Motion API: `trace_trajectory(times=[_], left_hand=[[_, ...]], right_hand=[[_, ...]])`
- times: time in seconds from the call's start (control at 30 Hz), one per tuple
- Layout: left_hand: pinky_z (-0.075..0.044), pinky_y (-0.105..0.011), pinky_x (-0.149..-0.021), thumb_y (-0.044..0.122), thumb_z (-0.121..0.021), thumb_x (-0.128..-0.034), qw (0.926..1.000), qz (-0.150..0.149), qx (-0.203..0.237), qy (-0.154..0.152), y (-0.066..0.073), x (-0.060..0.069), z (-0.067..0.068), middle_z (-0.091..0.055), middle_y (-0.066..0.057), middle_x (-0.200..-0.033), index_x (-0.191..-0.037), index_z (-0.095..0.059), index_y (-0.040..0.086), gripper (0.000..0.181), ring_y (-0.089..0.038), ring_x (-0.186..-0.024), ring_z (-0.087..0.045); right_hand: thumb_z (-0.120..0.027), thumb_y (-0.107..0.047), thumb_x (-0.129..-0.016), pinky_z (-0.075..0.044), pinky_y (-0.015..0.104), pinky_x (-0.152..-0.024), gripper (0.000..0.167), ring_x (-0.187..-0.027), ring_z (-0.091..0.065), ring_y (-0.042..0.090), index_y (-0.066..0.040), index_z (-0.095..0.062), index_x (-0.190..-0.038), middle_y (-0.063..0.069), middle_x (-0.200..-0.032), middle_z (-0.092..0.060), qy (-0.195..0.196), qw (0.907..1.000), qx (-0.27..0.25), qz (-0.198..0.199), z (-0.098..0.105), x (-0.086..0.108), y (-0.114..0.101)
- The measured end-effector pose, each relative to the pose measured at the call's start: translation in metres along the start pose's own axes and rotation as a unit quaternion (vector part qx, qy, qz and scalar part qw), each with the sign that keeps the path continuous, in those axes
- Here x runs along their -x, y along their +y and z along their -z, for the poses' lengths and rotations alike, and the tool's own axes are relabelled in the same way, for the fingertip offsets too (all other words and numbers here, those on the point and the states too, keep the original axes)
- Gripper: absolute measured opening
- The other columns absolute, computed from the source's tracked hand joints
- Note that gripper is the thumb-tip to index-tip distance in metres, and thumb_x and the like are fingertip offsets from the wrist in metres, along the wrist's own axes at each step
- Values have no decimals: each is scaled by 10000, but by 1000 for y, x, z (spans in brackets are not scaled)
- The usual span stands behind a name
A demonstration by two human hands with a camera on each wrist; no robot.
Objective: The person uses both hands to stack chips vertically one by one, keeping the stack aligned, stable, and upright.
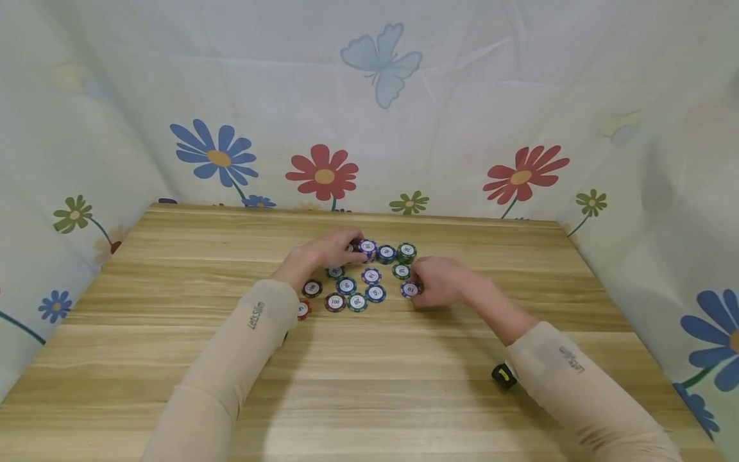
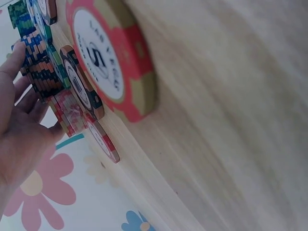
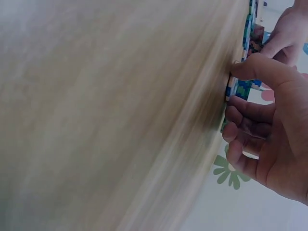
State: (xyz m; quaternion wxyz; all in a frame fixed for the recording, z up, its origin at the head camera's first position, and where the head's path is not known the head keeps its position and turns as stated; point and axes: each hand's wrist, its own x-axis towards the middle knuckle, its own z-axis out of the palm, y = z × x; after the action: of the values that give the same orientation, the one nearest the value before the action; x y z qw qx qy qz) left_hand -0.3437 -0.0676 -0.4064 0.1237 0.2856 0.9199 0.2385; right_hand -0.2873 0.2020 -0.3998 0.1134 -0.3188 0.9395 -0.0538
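My left hand (image 1: 335,248) is at the back row of stacked poker chips. Its thumb and fingers hold a tall blue-edged stack (image 1: 367,247). In the left wrist view, black (image 2: 43,78) and red (image 2: 69,113) stacks stand beside this hand (image 2: 24,125). My right hand (image 1: 441,281) pinches a blue-edged chip marked 10 (image 1: 411,289) at the table surface, right of the loose chips. The right wrist view shows that hand (image 3: 269,130) with thumb and index at the chip's edge and the other fingers curled.
Loose chips lie flat in front of the stacks, among them a green chip (image 1: 357,302), a black one (image 1: 312,289) and a red one (image 1: 303,310). Another blue stack (image 1: 386,254) and a green stack (image 1: 407,251) stand right of the left hand. A small black object (image 1: 504,376) is beside the right sleeve.
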Motion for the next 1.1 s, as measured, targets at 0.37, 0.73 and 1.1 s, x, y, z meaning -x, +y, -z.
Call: trace_trajectory(times=[0.37, 0.73, 1.1], left_hand=[[-461, -377, -972, 336, -656, -1025, 10000, 31, -75, 20, 0, 0, -2, -635, -50, -1170, -1278, -595, 95, 354, -210, -1031, -568], [-458, -385, -988, 329, -657, -1026, 10000, -24, -56, 35, 1, 0, -1, -636, -71, -1190, -1289, -595, 73, 372, -219, -1048, -571], [-455, -385, -992, 320, -659, -1025, 10000, -25, -48, 21, -2, -2, -1, -635, -72, -1189, -1289, -592, 71, 369, -219, -1047, -568]], right_hand=[[-747, -373, -740, -473, 345, -591, 321, -672, -545, 148, -121, -613, -887, -47, -783, -567, 270, 9985, 475, -43, -9, -1, 0], [-749, -370, -762, -484, 358, -607, 314, -689, -558, 155, -115, -629, -902, -41, -791, -577, 336, 9983, 455, -103, -5, 1, -1], [-778, -349, -846, -409, 317, -548, 242, -652, -517, 141, -131, -674, -828, -52, -734, -570, 274, 9990, 344, -55, 1, -1, -6]])
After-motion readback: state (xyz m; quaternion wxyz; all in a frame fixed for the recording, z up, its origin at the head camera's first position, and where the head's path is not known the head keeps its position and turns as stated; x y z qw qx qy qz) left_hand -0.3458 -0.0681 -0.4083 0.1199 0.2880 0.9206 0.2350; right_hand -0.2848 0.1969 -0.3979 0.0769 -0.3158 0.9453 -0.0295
